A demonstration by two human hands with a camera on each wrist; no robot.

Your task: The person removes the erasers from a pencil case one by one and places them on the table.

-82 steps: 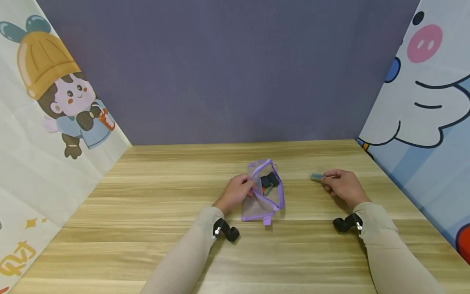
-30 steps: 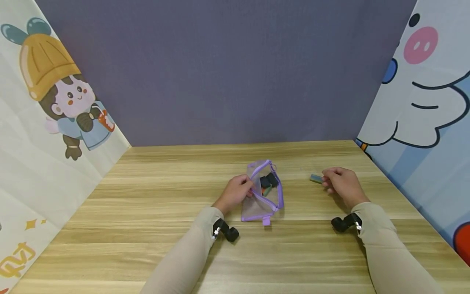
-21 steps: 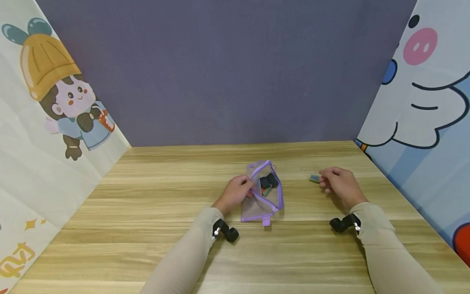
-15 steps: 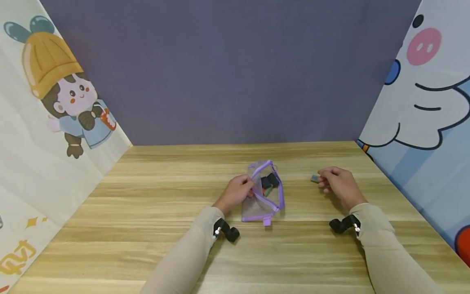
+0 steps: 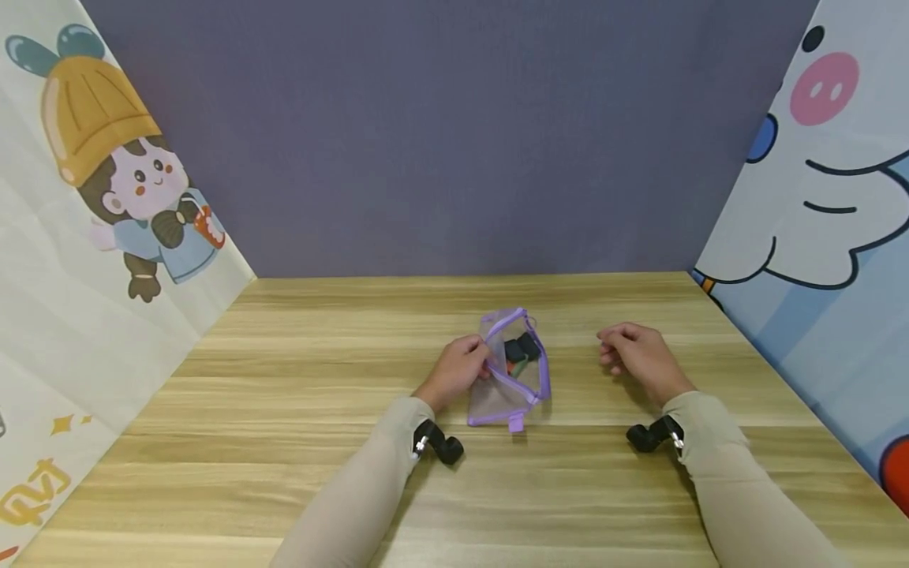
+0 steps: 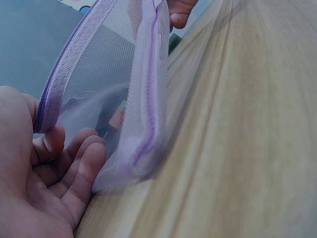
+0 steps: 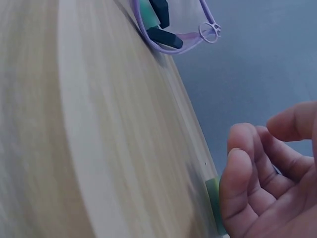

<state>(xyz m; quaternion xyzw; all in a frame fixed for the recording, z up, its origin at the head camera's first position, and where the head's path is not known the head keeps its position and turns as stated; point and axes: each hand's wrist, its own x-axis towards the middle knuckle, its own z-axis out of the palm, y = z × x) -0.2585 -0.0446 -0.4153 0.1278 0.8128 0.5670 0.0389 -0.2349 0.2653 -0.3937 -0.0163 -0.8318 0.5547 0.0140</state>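
Note:
With its thumb and fingers, my left hand [image 5: 456,368] pinches the zippered edge of a see-through mesh pouch [image 5: 490,404] with purple trim. Its mouth gapes, and inside lie dark blocks [image 5: 523,347], a small green piece [image 5: 521,368] and a bit of orange. Right of the pouch, my right hand [image 5: 637,355] hovers low over the table, fingers loosely bent and nothing visible between thumb and fingertips. In the right wrist view a flat green block [image 7: 214,203] lies on the table behind the lower fingers; whether they touch it I cannot tell. The hand hides it in the head view.
The wood-grain table [image 5: 319,473] runs back to a grey-purple panel [image 5: 454,142]. Cartoon-printed panels flank it, a child figure [image 5: 149,189] on the left and a white animal [image 5: 817,205] on the right. A purple ring [image 7: 210,32] hangs at the pouch's end.
My right hand has moved left along the green block, whose end showed past the fingertips before and is now covered in the head view. The left hand and pouch stay put.

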